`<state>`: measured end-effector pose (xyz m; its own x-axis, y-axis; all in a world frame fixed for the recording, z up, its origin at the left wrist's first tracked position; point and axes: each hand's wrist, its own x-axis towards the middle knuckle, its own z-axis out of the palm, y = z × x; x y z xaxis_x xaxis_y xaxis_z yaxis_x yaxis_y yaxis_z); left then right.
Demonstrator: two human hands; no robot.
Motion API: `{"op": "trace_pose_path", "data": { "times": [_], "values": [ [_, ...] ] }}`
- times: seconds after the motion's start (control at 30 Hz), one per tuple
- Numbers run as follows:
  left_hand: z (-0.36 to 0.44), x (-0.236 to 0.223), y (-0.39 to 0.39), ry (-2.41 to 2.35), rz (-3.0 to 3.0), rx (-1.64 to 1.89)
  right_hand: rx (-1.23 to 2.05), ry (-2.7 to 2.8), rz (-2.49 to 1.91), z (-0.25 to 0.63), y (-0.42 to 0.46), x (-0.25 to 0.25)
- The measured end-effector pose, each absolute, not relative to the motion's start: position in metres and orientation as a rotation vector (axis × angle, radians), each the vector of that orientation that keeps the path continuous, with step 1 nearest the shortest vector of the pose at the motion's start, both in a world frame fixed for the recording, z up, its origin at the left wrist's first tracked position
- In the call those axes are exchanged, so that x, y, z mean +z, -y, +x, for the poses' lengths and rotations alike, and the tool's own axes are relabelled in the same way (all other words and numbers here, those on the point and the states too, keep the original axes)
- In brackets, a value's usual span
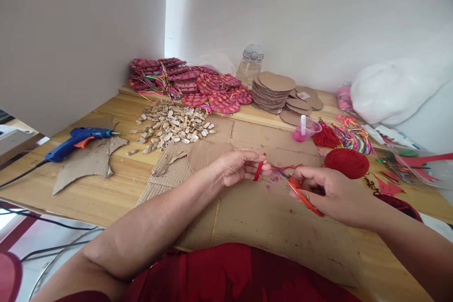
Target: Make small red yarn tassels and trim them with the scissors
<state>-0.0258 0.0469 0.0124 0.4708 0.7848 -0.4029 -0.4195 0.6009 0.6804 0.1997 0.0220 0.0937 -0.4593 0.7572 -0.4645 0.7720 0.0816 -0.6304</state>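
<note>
My left hand [244, 167] is closed around a small bundle of red yarn [259, 171], pinched near the fingertips. In my right hand [325, 191] is a pair of scissors [300, 194] with orange handles, its blades pointing left at the yarn by my left fingertips. Whether the blades touch the yarn I cannot tell. A red yarn strand runs on the cardboard sheet [255, 217] behind the scissors, towards the red yarn ball [347, 163] at the right. Both hands are above the cardboard.
A blue glue gun [79, 141] lies on a cardboard scrap at left. Peanut shells [177, 125] are heaped behind, near decorated red pieces [219, 89]. Stacked cardboard shapes [272, 92], a cup of pink liquid [306, 130], colourful threads [352, 134] and a plastic container [424, 163] stand further right.
</note>
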Motion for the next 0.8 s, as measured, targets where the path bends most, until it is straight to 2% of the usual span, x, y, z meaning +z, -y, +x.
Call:
{"op": "trace_pose_path", "data": {
  "times": [0.07,0.6,0.8],
  "values": [
    [-0.025,0.013,-0.046,-0.773,0.542,0.792,-1.294,-2.274,1.635,0.2,-0.019,0.094],
    [-0.024,0.011,-0.045,-0.795,0.616,0.768,-1.377,-2.321,1.463,0.191,-0.031,0.088],
    [-0.024,0.013,-0.044,-0.803,0.618,0.729,-1.247,-2.36,1.461,0.189,-0.035,0.086]
  ]
}}
